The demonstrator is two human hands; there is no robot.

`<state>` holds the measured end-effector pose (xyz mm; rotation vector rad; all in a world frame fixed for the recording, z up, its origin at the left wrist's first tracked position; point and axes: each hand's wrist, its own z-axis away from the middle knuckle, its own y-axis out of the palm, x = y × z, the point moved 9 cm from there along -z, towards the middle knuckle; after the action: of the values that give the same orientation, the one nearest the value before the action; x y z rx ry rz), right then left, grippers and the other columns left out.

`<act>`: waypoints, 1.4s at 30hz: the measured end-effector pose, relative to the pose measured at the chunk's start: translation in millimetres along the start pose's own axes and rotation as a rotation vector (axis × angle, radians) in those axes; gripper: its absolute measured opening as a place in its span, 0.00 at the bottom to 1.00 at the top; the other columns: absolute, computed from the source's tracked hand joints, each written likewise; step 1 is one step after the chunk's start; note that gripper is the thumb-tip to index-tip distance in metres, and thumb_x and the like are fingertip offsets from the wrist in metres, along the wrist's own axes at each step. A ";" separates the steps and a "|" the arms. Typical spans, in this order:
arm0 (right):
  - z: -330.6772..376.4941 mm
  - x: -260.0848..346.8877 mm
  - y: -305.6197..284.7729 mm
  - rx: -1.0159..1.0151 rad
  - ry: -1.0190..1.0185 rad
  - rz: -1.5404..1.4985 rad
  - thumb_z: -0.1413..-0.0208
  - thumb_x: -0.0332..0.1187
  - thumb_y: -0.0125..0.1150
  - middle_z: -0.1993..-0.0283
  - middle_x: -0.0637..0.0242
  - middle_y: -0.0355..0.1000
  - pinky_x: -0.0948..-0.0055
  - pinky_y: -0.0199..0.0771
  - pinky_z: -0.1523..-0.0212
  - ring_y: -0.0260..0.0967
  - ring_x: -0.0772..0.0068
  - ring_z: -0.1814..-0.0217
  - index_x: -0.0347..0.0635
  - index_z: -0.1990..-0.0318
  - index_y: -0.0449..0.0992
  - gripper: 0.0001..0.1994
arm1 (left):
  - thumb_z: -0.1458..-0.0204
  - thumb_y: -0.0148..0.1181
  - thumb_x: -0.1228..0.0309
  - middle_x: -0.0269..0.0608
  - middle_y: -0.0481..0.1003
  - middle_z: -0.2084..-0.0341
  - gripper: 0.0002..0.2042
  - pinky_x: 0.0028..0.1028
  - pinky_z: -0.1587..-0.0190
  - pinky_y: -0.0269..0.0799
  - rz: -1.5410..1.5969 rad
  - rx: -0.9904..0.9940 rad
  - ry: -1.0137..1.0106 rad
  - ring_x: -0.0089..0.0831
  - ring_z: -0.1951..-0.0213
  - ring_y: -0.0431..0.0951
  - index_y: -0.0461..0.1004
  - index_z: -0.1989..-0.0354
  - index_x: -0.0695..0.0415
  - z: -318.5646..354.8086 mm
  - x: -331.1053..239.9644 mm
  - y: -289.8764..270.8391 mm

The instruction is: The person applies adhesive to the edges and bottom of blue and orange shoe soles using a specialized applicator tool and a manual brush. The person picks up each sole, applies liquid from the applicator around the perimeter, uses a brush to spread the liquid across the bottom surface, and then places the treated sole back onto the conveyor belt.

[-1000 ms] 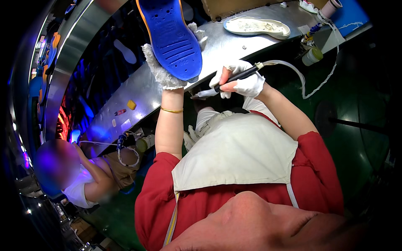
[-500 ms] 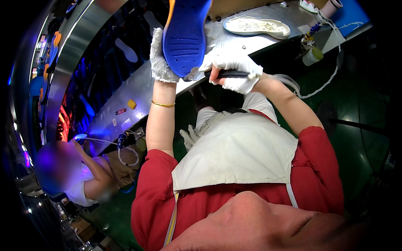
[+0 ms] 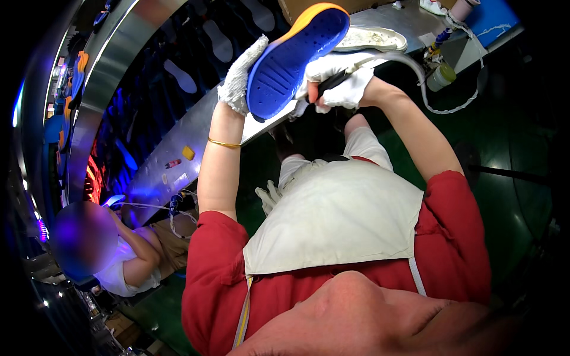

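A blue shoe sole with an orange rim is held up at a slant, its inner side with grooves and small holes facing me. My left hand, in a white knit glove, grips it along its left edge, with most of the fingers hidden behind. My right hand, in a white glove with bare fingertips, is closed on a black-handled tool with a pale hose leading off to the right. It is beside the sole's right edge; the tool's tip cannot be made out clearly.
A white sole lies on the metal bench behind my right hand. A jar with a green lid hangs beyond the bench edge. At left sits a co-worker beside a moving-line-like metal rail. A yellow block rests on the bench.
The sole has tilted to the right at its far end and come lower into view. My right hand has turned, its tool now steeper, and the hose has swung up.
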<state>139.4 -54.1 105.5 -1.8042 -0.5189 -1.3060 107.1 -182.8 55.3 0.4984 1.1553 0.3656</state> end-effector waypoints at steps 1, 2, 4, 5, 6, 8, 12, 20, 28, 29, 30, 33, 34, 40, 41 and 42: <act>0.9 0.6 -3.2 0.037 0.066 0.035 0.69 0.18 0.61 0.70 0.62 0.74 0.71 0.73 0.60 0.73 0.67 0.60 0.38 0.77 0.73 0.08 | 0.49 0.58 0.59 0.45 0.77 0.72 0.17 0.27 0.69 0.77 -0.021 -0.017 0.000 0.33 0.73 0.79 0.75 0.63 0.63 -1.6 1.1 -1.2; -4.1 1.7 -9.6 -0.027 -0.149 -0.061 0.70 0.17 0.61 0.71 0.61 0.74 0.71 0.74 0.62 0.73 0.67 0.62 0.37 0.77 0.73 0.09 | 0.49 0.58 0.59 0.46 0.78 0.70 0.17 0.27 0.68 0.77 -0.061 -0.047 -0.007 0.33 0.72 0.79 0.75 0.61 0.63 -2.3 0.8 -2.7; -1.8 10.6 -17.4 -0.094 -0.151 -0.064 0.68 0.17 0.61 0.69 0.62 0.73 0.72 0.73 0.59 0.73 0.67 0.60 0.38 0.76 0.73 0.09 | 0.49 0.58 0.59 0.46 0.77 0.69 0.18 0.28 0.67 0.77 -0.062 0.017 -0.027 0.33 0.71 0.79 0.75 0.60 0.63 -1.3 2.0 9.9; -2.1 9.8 -19.5 -0.123 -0.221 -0.022 0.68 0.17 0.62 0.68 0.62 0.73 0.72 0.73 0.58 0.72 0.67 0.59 0.39 0.75 0.73 0.09 | 0.49 0.58 0.59 0.46 0.77 0.68 0.18 0.28 0.66 0.77 -0.063 0.048 -0.037 0.33 0.70 0.79 0.74 0.59 0.63 -0.4 2.6 15.2; -3.9 7.4 -19.7 -0.103 -0.244 0.069 0.67 0.18 0.62 0.67 0.62 0.73 0.71 0.71 0.56 0.72 0.66 0.59 0.39 0.75 0.73 0.09 | 0.49 0.57 0.58 0.47 0.77 0.67 0.19 0.29 0.65 0.77 -0.079 0.056 -0.042 0.34 0.69 0.79 0.74 0.58 0.63 0.0 1.5 17.2; 3.3 3.4 -24.2 -0.047 -0.199 0.201 0.65 0.19 0.60 0.68 0.63 0.72 0.72 0.70 0.58 0.71 0.66 0.62 0.39 0.75 0.73 0.07 | 0.48 0.56 0.57 0.48 0.77 0.66 0.20 0.31 0.63 0.77 -0.111 0.072 -0.052 0.35 0.67 0.79 0.73 0.57 0.64 2.2 -0.9 20.0; 14.4 -2.0 -34.3 -0.112 0.000 -0.121 0.63 0.18 0.60 0.72 0.66 0.70 0.77 0.71 0.64 0.70 0.75 0.67 0.36 0.73 0.71 0.07 | 0.43 0.43 0.52 0.54 0.74 0.62 0.26 0.37 0.60 0.78 0.098 0.238 -0.024 0.44 0.64 0.79 0.65 0.48 0.65 8.0 3.2 31.5; 28.7 21.8 23.2 -0.464 -0.281 -0.027 0.62 0.23 0.67 0.74 0.62 0.71 0.73 0.71 0.65 0.71 0.67 0.70 0.38 0.72 0.72 0.09 | 0.48 0.40 0.42 0.55 0.67 0.49 0.34 0.50 0.44 0.61 0.475 0.345 0.268 0.52 0.51 0.70 0.60 0.42 0.59 1.9 14.8 20.3; 21.7 63.8 -5.4 -0.650 -0.571 0.333 0.61 0.20 0.63 0.72 0.61 0.70 0.72 0.68 0.65 0.68 0.62 0.69 0.39 0.73 0.72 0.07 | 0.44 0.38 0.50 0.43 0.73 0.58 0.25 0.33 0.52 0.69 0.508 0.207 0.389 0.35 0.60 0.74 0.68 0.51 0.58 2.6 29.4 -1.0; 15.7 64.9 8.9 -0.554 -0.611 0.376 0.62 0.20 0.63 0.72 0.60 0.69 0.70 0.68 0.65 0.68 0.61 0.69 0.40 0.74 0.73 0.07 | 0.44 0.39 0.48 0.48 0.72 0.56 0.27 0.35 0.49 0.67 0.546 0.353 0.347 0.39 0.57 0.74 0.66 0.49 0.61 5.8 26.6 8.3; 12.6 65.4 15.4 -0.486 -0.580 0.293 0.62 0.21 0.64 0.73 0.61 0.70 0.70 0.68 0.64 0.68 0.61 0.69 0.40 0.73 0.73 0.07 | 0.45 0.39 0.48 0.49 0.72 0.56 0.28 0.35 0.49 0.67 0.555 0.270 0.350 0.39 0.57 0.74 0.66 0.49 0.61 5.7 26.5 1.4; -8.4 13.3 10.2 -0.274 -0.005 -0.432 0.58 0.27 0.68 0.71 0.65 0.73 0.76 0.71 0.67 0.70 0.76 0.69 0.38 0.69 0.76 0.09 | 0.46 0.40 0.45 0.49 0.72 0.55 0.31 0.37 0.49 0.68 0.462 0.157 0.353 0.41 0.55 0.73 0.64 0.47 0.62 10.8 28.2 -16.3; -12.5 1.4 -5.6 -0.298 0.047 -0.418 0.57 0.28 0.68 0.71 0.66 0.73 0.78 0.71 0.68 0.70 0.77 0.70 0.37 0.69 0.76 0.08 | 0.46 0.40 0.45 0.50 0.71 0.54 0.32 0.39 0.48 0.67 0.630 0.319 0.266 0.42 0.55 0.73 0.63 0.46 0.63 14.7 29.0 -2.8; -42.8 -4.9 -111.3 -0.593 -0.002 -0.336 0.55 0.29 0.66 0.69 0.64 0.74 0.79 0.73 0.67 0.71 0.77 0.69 0.37 0.67 0.77 0.08 | 0.48 0.44 0.43 0.56 0.64 0.48 0.36 0.46 0.43 0.62 0.452 0.436 0.176 0.49 0.50 0.69 0.54 0.39 0.61 49.2 31.2 31.0; -39.0 -6.1 -127.9 -0.696 0.077 -0.276 0.55 0.27 0.66 0.66 0.64 0.75 0.80 0.74 0.66 0.72 0.76 0.67 0.37 0.66 0.76 0.08 | 0.48 0.44 0.43 0.56 0.65 0.48 0.36 0.46 0.44 0.63 0.454 0.421 0.165 0.49 0.50 0.70 0.54 0.39 0.61 49.1 32.5 32.1; -40.9 -8.1 -131.3 -0.681 0.031 -0.251 0.55 0.26 0.66 0.66 0.64 0.75 0.79 0.74 0.64 0.72 0.75 0.67 0.37 0.66 0.76 0.08 | 0.48 0.44 0.43 0.56 0.65 0.48 0.37 0.45 0.44 0.63 0.457 0.404 0.154 0.49 0.50 0.70 0.54 0.39 0.61 46.1 33.5 31.9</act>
<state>17.4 -11.2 152.8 -2.3108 -0.3024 -1.8350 161.7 -147.3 61.4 1.1128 1.2662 0.5740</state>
